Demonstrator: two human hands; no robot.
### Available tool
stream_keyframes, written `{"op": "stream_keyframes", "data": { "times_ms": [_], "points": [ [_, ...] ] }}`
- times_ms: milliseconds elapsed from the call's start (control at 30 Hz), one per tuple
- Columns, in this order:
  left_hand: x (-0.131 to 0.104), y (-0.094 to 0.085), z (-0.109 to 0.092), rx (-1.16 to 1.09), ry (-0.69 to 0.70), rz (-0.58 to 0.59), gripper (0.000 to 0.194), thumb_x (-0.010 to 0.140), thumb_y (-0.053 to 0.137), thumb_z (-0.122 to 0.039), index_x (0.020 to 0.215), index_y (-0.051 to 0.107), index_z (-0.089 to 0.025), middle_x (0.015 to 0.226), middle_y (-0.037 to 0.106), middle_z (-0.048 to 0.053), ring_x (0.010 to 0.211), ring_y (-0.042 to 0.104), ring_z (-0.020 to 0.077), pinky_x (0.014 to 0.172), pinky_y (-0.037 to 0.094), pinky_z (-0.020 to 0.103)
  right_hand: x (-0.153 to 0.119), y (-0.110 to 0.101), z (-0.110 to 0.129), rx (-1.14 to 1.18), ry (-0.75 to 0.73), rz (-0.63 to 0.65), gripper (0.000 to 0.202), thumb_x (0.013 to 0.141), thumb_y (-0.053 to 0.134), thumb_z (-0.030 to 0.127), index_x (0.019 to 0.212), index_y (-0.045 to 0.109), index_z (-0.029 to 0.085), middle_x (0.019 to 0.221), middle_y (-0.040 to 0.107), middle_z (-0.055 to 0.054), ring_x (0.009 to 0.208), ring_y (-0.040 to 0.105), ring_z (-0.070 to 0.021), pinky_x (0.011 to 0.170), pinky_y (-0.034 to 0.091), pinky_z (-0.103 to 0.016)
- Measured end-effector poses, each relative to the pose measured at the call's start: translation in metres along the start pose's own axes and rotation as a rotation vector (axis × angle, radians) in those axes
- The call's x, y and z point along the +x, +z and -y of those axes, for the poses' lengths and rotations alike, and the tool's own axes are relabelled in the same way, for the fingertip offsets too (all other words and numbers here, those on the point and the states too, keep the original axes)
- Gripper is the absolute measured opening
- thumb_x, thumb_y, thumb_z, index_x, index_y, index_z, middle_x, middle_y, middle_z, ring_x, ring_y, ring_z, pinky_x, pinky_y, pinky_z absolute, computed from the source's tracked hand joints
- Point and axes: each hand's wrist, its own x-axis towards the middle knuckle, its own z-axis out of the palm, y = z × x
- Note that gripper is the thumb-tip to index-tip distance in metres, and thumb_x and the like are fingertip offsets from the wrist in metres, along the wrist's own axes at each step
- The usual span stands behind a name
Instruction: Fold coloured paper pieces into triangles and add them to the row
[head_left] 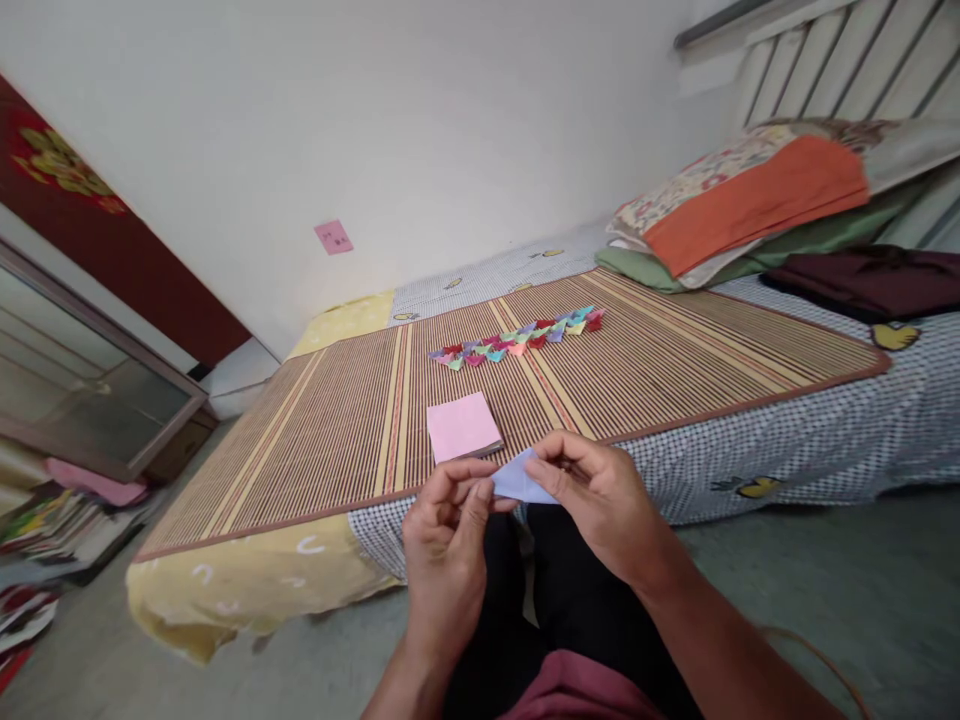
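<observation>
Between my two hands is a lilac sheet of paper [517, 480], folded into a triangle. My left hand [450, 520] pinches its left corner between thumb and fingers. On the other side, my right hand [596, 495] grips the upper right part, thumb in front. Just beyond my hands a stack of square pink paper [463, 425] lies on the striped mat [337, 430]. Farther back on the mat are rows of small folded paper pieces [517, 340] in many colours, set close together.
The mat covers a bed with a checked sheet [787, 450]. Pillows [765, 200] and a dark folded cloth [862, 280] lie at the right. A pink note [333, 237] is on the wall. A glass-fronted cabinet [75, 360] and stacked papers [67, 530] stand at the left.
</observation>
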Motion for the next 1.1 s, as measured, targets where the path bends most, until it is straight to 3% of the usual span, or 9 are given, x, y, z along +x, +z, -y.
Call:
{"op": "stream_keyframes", "data": {
  "times_ms": [133,233,300,367,533,833,1100],
  "points": [
    [0.003,-0.004,-0.001,-0.09,-0.058,0.06,0.021,0.095,0.063,-0.034,0.108,0.068,-0.019,0.098,0.075,0.006,0.082,0.072,0.0168,0.076,0.06,0.029,0.0,-0.002,0.003,-0.078,-0.048,-0.021,0.014,0.093,0.064,0.028,0.082,0.067,0.019,0.074,0.065,0.002,0.069,0.059,-0.013,0.064,0.045,-0.024],
    [0.01,-0.008,-0.007,-0.117,-0.132,0.158,0.024,0.091,0.068,-0.034,0.11,0.068,-0.019,0.089,0.074,0.004,0.08,0.069,0.0157,0.076,0.055,0.027,-0.001,-0.002,0.007,-0.136,-0.104,0.007,0.014,0.093,0.063,0.024,0.081,0.066,0.019,0.072,0.064,0.003,0.068,0.058,-0.0125,0.064,0.044,-0.023],
    [0.014,-0.01,-0.011,-0.059,-0.193,0.296,0.025,0.077,0.082,-0.029,0.096,0.071,-0.017,0.082,0.072,0.003,0.075,0.065,0.0146,0.068,0.051,0.023,-0.001,0.0,0.01,-0.167,-0.126,0.051,0.015,0.093,0.062,0.022,0.079,0.065,0.019,0.071,0.063,0.003,0.067,0.058,-0.0127,0.064,0.044,-0.023],
    [0.016,-0.011,-0.014,-0.014,-0.236,0.336,0.022,0.072,0.085,-0.029,0.081,0.071,-0.015,0.073,0.068,0.001,0.066,0.059,0.0124,0.063,0.045,0.022,-0.002,0.001,0.012,-0.182,-0.126,0.099,0.016,0.093,0.061,0.021,0.078,0.063,0.019,0.07,0.062,0.002,0.068,0.058,-0.0134,0.064,0.044,-0.024],
    [0.014,-0.009,-0.01,0.022,-0.267,0.323,0.027,0.073,0.084,-0.033,0.063,0.067,-0.015,0.062,0.063,0.001,0.059,0.052,0.012,0.059,0.039,0.023,-0.003,0.003,0.014,-0.193,-0.116,0.145,0.016,0.092,0.061,0.019,0.076,0.062,0.019,0.069,0.063,0.002,0.066,0.059,-0.0146,0.063,0.045,-0.026],
    [0.012,-0.011,-0.009,0.007,-0.253,0.332,0.027,0.078,0.08,-0.033,0.063,0.066,-0.015,0.063,0.066,0.003,0.062,0.057,0.0137,0.062,0.043,0.024,-0.004,0.004,0.011,-0.057,-0.023,0.197,0.019,0.095,0.06,0.025,0.078,0.064,0.019,0.07,0.066,0.001,0.067,0.063,-0.0151,0.065,0.048,-0.026],
    [0.014,-0.012,0.006,-0.097,-0.239,0.131,0.024,0.078,0.081,-0.031,0.07,0.066,-0.015,0.067,0.063,-0.001,0.065,0.053,0.0118,0.066,0.041,0.023,-0.002,0.005,0.009,-0.064,0.053,0.177,0.012,0.086,0.066,0.023,0.076,0.063,0.018,0.067,0.058,0.004,0.062,0.052,-0.0117,0.056,0.039,-0.023]
  ]
}}
